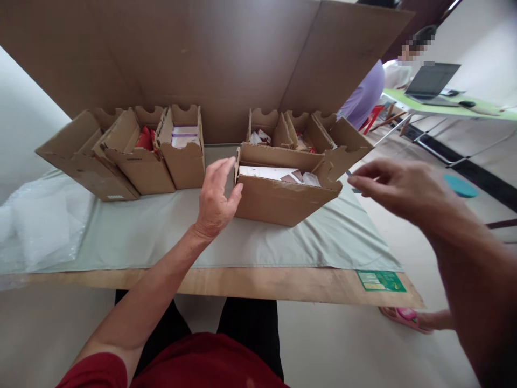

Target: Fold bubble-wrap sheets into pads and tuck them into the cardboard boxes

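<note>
A long cardboard box (278, 203) stands sideways at the middle of the cloth-covered table. Inside it show a white carton (266, 173) with a brown pattern and a clear plastic-wrapped item (311, 179). My left hand (218, 196) is at the box's left end, thumb and fingers apart; whether it touches the cardboard I cannot tell. Off the box's right end hangs my right hand (388, 183), its fingers loosely curved with nothing visible in them.
Behind stand several open cardboard bins, one with purple-and-white packs (184, 137), another with a red packet (146, 139). A tall cardboard panel (202, 54) backs them. Plastic bags (44, 221) lie at left. People and a laptop (432, 83) are at far right.
</note>
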{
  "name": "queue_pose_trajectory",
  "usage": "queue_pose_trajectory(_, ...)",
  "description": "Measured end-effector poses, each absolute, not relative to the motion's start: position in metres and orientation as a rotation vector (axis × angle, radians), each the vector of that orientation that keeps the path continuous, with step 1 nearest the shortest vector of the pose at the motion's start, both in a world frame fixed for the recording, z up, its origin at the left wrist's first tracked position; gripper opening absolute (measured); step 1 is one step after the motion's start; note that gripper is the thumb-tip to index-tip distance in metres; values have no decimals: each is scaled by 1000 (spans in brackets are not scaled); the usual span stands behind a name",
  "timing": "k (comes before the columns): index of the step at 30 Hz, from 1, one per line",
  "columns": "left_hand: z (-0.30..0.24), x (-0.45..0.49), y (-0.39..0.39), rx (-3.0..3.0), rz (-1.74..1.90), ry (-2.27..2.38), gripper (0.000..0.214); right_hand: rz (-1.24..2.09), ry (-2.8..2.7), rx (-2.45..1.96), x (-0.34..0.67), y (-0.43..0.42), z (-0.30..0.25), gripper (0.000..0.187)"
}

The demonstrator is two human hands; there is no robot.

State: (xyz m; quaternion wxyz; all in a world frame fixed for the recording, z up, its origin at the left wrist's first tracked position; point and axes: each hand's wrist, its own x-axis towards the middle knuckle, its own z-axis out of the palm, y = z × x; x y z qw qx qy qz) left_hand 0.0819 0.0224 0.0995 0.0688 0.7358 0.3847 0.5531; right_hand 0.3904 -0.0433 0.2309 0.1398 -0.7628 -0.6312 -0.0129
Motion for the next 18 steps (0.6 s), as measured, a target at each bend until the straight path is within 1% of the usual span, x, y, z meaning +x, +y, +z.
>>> queue_pose_trajectory(1, 92, 83, 25, 2123, 1635, 1162, 60, 104, -1736, -2137, 395, -51, 219, 23)
queue_pose_trajectory(3, 78, 88, 31, 1972, 1509, 1138, 72, 441, -1632, -1951, 400, -60, 190, 37)
queue_pose_trajectory(5, 68, 95, 32, 1903, 1367, 1068, 75, 684, -1620, -1794, 395, -62, 162, 52)
queue_pose_trajectory(7, 65, 98, 21, 1898, 1297, 1042, 75, 676, -1627, -1769, 384, -62, 143, 62)
queue_pose_trajectory(10, 70, 89, -22, 1874, 1367, 1186, 75, 499, -1647, -1758, 361, -65, 135, 72)
queue_pose_trajectory(14, 66, 65, -94, 1686, 1536, 1360, 74, 496, -1749, -1519, 325, -56, 146, 72)
queue_pose_trajectory(18, 47, 54, -129, 1592, 1552, 1406, 71, 563, -1797, -1357, 287, -12, 150, 76)
